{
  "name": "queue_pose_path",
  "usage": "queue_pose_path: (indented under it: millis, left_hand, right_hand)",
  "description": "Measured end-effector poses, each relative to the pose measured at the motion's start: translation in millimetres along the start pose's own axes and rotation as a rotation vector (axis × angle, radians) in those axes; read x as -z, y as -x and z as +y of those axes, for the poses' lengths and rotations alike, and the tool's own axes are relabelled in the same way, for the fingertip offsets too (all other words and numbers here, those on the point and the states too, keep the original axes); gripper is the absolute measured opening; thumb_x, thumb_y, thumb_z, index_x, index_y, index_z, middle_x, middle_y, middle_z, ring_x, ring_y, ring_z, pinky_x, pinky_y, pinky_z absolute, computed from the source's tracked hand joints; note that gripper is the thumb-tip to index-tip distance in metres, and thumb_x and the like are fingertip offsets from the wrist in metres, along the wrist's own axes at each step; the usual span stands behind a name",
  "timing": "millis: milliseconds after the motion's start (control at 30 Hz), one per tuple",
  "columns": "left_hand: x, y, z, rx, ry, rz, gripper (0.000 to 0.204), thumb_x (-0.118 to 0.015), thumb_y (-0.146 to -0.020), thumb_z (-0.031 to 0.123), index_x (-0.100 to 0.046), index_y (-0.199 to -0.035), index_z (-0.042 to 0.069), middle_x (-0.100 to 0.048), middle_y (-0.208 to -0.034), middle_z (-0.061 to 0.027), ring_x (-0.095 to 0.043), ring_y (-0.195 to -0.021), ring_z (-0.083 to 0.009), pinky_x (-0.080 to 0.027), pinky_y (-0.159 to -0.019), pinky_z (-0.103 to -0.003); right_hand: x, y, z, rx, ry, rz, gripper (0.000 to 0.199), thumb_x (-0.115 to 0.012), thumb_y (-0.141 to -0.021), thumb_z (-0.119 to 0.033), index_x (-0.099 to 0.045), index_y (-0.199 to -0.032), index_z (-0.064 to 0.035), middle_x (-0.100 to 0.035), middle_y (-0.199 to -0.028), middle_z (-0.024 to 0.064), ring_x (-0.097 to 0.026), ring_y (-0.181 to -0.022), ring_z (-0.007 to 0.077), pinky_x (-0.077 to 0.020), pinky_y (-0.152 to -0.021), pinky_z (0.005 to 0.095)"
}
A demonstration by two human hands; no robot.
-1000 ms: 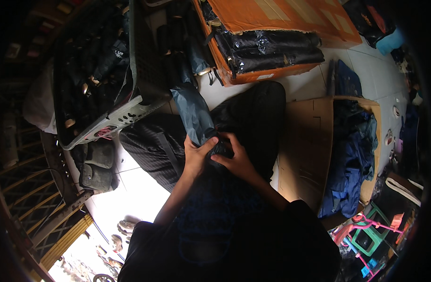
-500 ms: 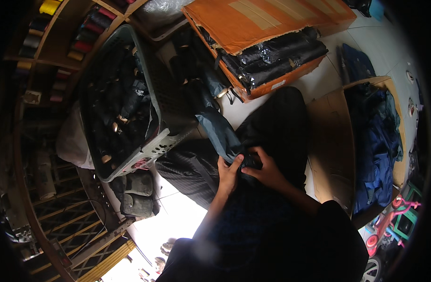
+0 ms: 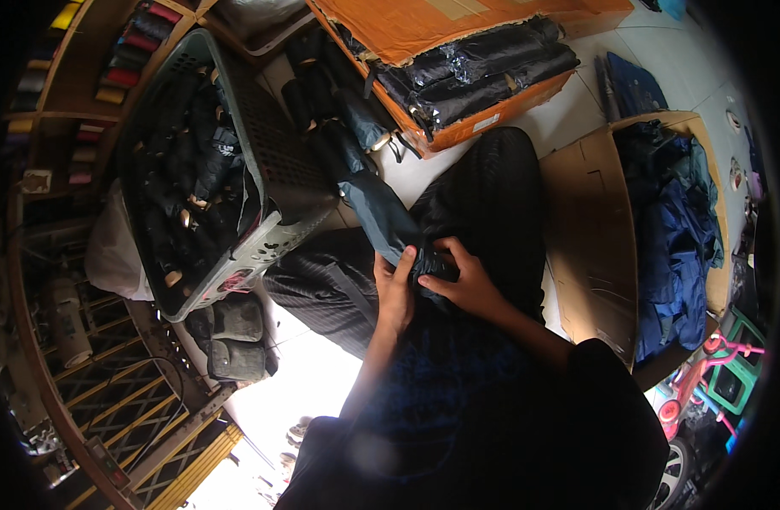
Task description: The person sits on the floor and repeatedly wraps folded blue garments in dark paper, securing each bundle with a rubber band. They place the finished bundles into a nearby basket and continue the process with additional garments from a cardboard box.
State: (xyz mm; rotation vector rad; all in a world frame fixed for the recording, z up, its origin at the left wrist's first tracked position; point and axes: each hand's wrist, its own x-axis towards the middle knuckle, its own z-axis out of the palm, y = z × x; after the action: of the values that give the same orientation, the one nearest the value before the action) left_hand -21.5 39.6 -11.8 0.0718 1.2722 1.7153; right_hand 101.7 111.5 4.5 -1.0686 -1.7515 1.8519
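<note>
— What had changed since the half second before?

— Very little. Both hands stayed clamped on the same folded umbrella, and the view had only shifted slightly, so the grey basket sat a bit higher and further left.

— Where was the umbrella?

— The folded dark-blue umbrella (image 3: 374, 208) lay across the person's lap, its lower end between the two hands and the rest slanting up and away to the left of the fingers.

— And the containers?

— The grey plastic basket (image 3: 281, 174), well up and left of the fingers, was full of dark folded umbrellas. The orange cardboard box (image 3: 458, 25), above the fingers, held black wrapped bundles. The open brown carton (image 3: 587, 229), just right of the right hand, held blue cloth.

— How were the hands set?

— The left hand (image 3: 396, 285) came up from below with its fingers curled shut around the umbrella's end. The right hand (image 3: 462, 280) reached in from the right, fingers bent and closed over the same end, thumb pressing on top. The hands were touching each other.
</note>
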Motion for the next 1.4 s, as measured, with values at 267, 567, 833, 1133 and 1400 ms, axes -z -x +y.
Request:
queue_pose_path:
  millis: [267, 567, 833, 1133, 1400]
  left_hand:
    - [-0.4, 9.9, -11.6, 0.147, 0.006, -0.068, 0.033, -0.066, -0.088, 0.013, -0.053, -0.115, 0.000, -0.062, -0.103, -0.0064, -0.058, -0.094, -0.0141, -0.044, -0.087, -0.029]
    - [-6.6, 14.1, -23.3, 0.071, 0.053, -0.060, 0.034, -0.063, -0.091, 0.018, -0.051, -0.117, 0.001, -0.063, -0.108, -0.0110, -0.059, -0.100, -0.0176, -0.044, -0.092, -0.030]
    - [-4.3, 14.7, -11.9, 0.034, 0.042, 0.019, 0.031, -0.065, -0.089, 0.018, -0.054, -0.111, -0.001, -0.064, -0.104, -0.0120, -0.061, -0.094, -0.0177, -0.046, -0.086, -0.030]
    - [-21.1, 7.7, 33.5, -0.124, -0.010, -0.001, 0.050, -0.067, -0.086, 0.037, -0.052, -0.113, -0.002, -0.063, -0.102, -0.0137, -0.061, -0.093, -0.0207, -0.050, -0.083, -0.034]
    - [-22.9, 27.1, 32.0, -0.162, -0.040, -0.016, 0.056, -0.067, -0.085, 0.039, -0.050, -0.116, -0.004, -0.063, -0.105, -0.0176, -0.062, -0.093, -0.0231, -0.051, -0.082, -0.034]
  right_hand:
    - [3.3, 5.3, 6.4, -0.037, 0.027, 0.016, 0.055, -0.076, -0.076, -0.024, -0.046, -0.116, -0.0012, -0.065, -0.099, 0.0195, -0.066, -0.094, 0.0280, -0.0496, -0.083, 0.0356]
    - [20.9, 13.3, 8.8, -0.159, 0.052, -0.169, 0.046, -0.067, -0.085, -0.024, -0.050, -0.121, -0.0016, -0.064, -0.106, 0.0178, -0.060, -0.106, 0.0232, -0.0438, -0.092, 0.0345]
    - [5.9, 7.7, 11.9, -0.037, 0.080, -0.131, 0.067, -0.070, -0.081, -0.036, -0.045, -0.131, 0.0019, -0.065, -0.104, 0.0213, -0.064, -0.101, 0.0291, -0.0472, -0.088, 0.0342]
    - [8.0, 1.5, -13.2, -0.258, -0.250, -0.351, 0.061, -0.069, -0.083, -0.010, -0.038, -0.136, -0.0062, -0.061, -0.084, 0.0067, -0.062, -0.067, 0.0129, -0.0474, -0.052, 0.0248]
    - [-4.9, 10.9, -16.3, -0.216, -0.325, -0.299, 0.051, -0.069, -0.082, -0.009, -0.046, -0.127, -0.0032, -0.062, -0.079, 0.0052, -0.058, -0.058, 0.0093, -0.0457, -0.051, 0.0244]
